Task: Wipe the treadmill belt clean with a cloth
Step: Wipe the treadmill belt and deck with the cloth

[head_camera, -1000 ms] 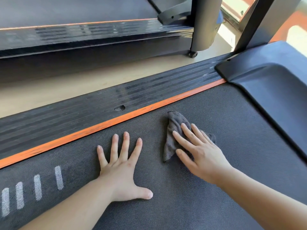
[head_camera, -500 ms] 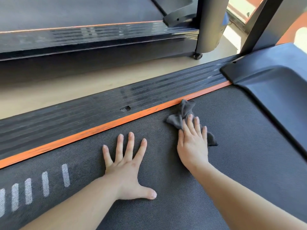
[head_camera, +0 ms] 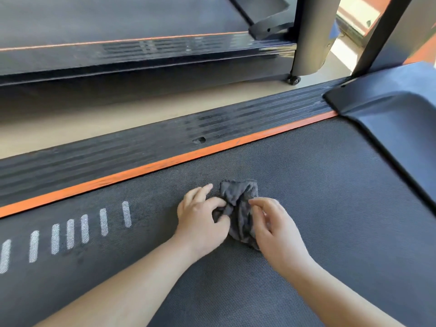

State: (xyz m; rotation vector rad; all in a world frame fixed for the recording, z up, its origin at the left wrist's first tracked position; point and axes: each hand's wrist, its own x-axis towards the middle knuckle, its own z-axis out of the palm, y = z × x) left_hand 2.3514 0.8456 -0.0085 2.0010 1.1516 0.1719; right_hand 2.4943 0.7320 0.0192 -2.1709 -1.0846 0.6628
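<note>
The crumpled grey cloth [head_camera: 238, 204] lies on the treadmill belt [head_camera: 318, 190], a little way on the near side of the orange stripe [head_camera: 165, 164] that edges it. Both hands sit at the cloth. The left hand [head_camera: 203, 220] pinches its left edge between thumb and curled fingers, one finger stretched toward the stripe. The right hand [head_camera: 276, 228] has its fingers bent and nips the right edge. White dashes [head_camera: 82, 228] mark the belt further along the stripe, left of the hands.
</note>
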